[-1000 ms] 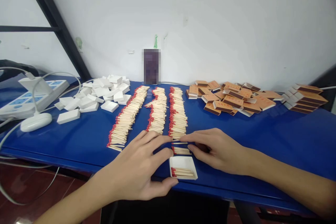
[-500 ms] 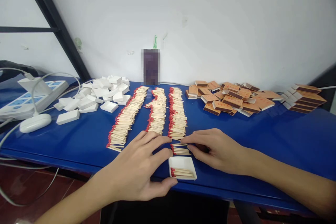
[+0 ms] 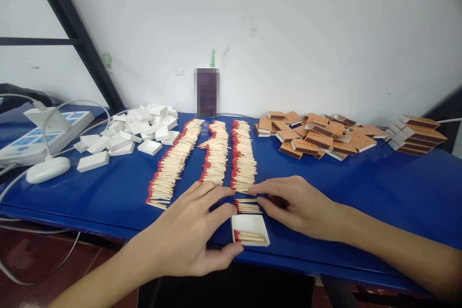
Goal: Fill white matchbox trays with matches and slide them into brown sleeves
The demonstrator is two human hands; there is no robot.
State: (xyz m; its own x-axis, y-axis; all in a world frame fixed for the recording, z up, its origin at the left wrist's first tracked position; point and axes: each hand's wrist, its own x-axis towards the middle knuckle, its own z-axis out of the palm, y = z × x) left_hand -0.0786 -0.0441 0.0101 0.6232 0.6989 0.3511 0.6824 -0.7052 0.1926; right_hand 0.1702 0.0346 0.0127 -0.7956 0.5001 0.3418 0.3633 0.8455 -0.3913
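A small white matchbox tray [image 3: 250, 224] with a few red-tipped matches in it lies near the front edge of the blue table [image 3: 378, 187]. My left hand [image 3: 193, 231] rests flat beside the tray, fingers spread, thumb touching its front left corner. My right hand [image 3: 294, 204] lies to the right, its fingertips pressed against the ends of a small bunch of matches [image 3: 248, 206] just behind the tray. Three long rows of matches [image 3: 216, 151] run back from the hands.
A heap of white inner trays [image 3: 126, 137] lies at the back left, next to a power strip [image 3: 39, 137] and white cables. Orange matchbox sleeves [image 3: 314, 137] are piled at the back right, with a stack of boxes [image 3: 418, 137] further right. A white wall stands behind.
My right hand's fingers have nudged the small bunch of matches slightly left, toward my left hand. The left hand and the tray have stayed still.
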